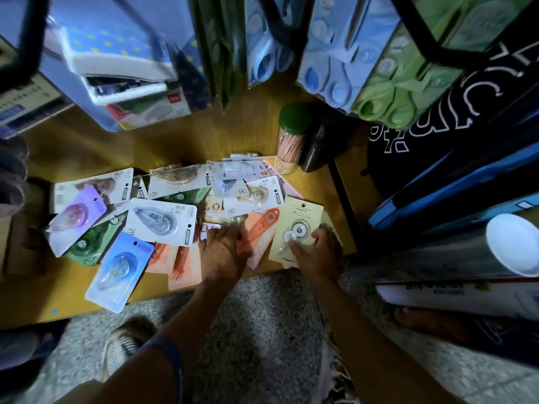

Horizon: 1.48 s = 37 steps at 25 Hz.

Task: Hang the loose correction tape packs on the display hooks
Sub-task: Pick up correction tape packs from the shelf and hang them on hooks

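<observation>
Two packs point(163, 221) read "20" – others "12", "30".

Cream pack point(297, 228) (orange pack point(256, 228) alongside)

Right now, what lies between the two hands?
In the head view, an orange pack lies between the left hand and the right hand.
</observation>
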Available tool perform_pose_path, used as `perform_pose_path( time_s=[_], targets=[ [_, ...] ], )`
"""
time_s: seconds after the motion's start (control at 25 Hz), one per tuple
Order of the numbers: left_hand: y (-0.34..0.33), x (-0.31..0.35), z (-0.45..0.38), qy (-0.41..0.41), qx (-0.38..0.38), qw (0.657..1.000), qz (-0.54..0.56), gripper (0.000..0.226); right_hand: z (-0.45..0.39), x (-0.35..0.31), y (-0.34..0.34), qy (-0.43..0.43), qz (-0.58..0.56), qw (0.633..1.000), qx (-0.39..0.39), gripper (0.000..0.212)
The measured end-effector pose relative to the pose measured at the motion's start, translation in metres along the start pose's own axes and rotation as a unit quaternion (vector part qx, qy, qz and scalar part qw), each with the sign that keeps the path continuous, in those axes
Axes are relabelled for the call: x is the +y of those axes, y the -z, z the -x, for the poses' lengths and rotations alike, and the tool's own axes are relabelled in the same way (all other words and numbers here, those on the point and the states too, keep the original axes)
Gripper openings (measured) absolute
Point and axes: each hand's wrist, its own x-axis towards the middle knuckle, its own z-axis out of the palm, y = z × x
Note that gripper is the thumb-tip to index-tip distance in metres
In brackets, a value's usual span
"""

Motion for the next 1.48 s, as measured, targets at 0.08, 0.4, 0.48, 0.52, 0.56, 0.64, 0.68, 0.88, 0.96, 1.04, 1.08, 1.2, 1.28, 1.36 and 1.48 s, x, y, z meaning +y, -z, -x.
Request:
perform_pose_path(
  time_s=[0.08, 0.4, 0.48, 0.52, 0.56, 0.64, 0.68, 0.88, 0.96, 1.04, 1.08, 1.2, 1.28, 1.36, 1.48],
  targets=[
    [-0.001, 0.005, -0.001, 0.0, 0.005, 1.0, 0.009, 0.042, 0.01, 0.0, 0.0, -0.051, -0.042, 0.998, 0.023, 0.065],
    [0.008, 0.02, 0.032, 0.056, -0.044, 0.962, 0.263, 0.02, 0.024, 0.01, -0.021, -0.306, -0.473, 0.826, -0.014, 0.103],
    [0.011, 0.017, 0.043, 0.109, -0.07, 0.933, 0.335, 0.021, 0.03, -0.001, -0.011, -0.344, -0.526, 0.776, -0.048, 0.076],
    [0.014, 0.016, 0.047, 0.14, -0.082, 0.912, 0.376, 0.023, 0.031, -0.003, -0.009, -0.348, -0.531, 0.771, -0.051, 0.066],
    [0.018, 0.013, 0.049, 0.173, -0.089, 0.885, 0.422, 0.026, 0.032, -0.003, -0.007, -0.351, -0.53, 0.77, -0.053, 0.059],
    [0.025, 0.011, 0.049, 0.236, -0.087, 0.83, 0.499, 0.014, 0.037, -0.006, 0.001, -0.352, -0.522, 0.772, -0.083, 0.045],
    [0.029, 0.011, 0.048, 0.261, -0.079, 0.81, 0.519, 0.01, 0.04, -0.007, 0.004, -0.351, -0.518, 0.774, -0.102, 0.041],
    [0.037, 0.015, 0.045, 0.283, -0.081, 0.805, 0.515, 0.008, 0.04, 0.008, 0.009, -0.341, -0.521, 0.767, -0.152, 0.039],
    [0.03, 0.013, 0.052, 0.292, -0.091, 0.813, 0.496, 0.008, 0.043, 0.013, 0.007, -0.333, -0.541, 0.756, -0.158, 0.039],
    [0.025, 0.012, 0.062, 0.304, -0.099, 0.819, 0.477, 0.019, 0.047, 0.014, 0.005, -0.331, -0.554, 0.748, -0.157, 0.041],
    [0.023, 0.011, 0.067, 0.314, -0.096, 0.818, 0.472, 0.022, 0.047, 0.013, 0.005, -0.332, -0.556, 0.747, -0.151, 0.043],
    [0.02, 0.007, 0.082, 0.339, -0.092, 0.817, 0.458, 0.028, 0.035, 0.006, 0.0, -0.343, -0.553, 0.754, -0.093, 0.054],
    [0.023, 0.003, 0.091, 0.341, -0.083, 0.843, 0.409, 0.03, 0.031, -0.003, -0.004, -0.362, -0.567, 0.737, -0.063, 0.057],
    [0.023, -0.006, 0.098, 0.325, -0.065, 0.864, 0.379, 0.035, 0.03, -0.012, -0.009, -0.365, -0.554, 0.747, -0.043, 0.058],
    [0.034, -0.011, 0.104, 0.28, -0.037, 0.889, 0.36, 0.022, 0.027, -0.013, -0.008, -0.254, -0.337, 0.905, 0.054, 0.059]
  ],
)
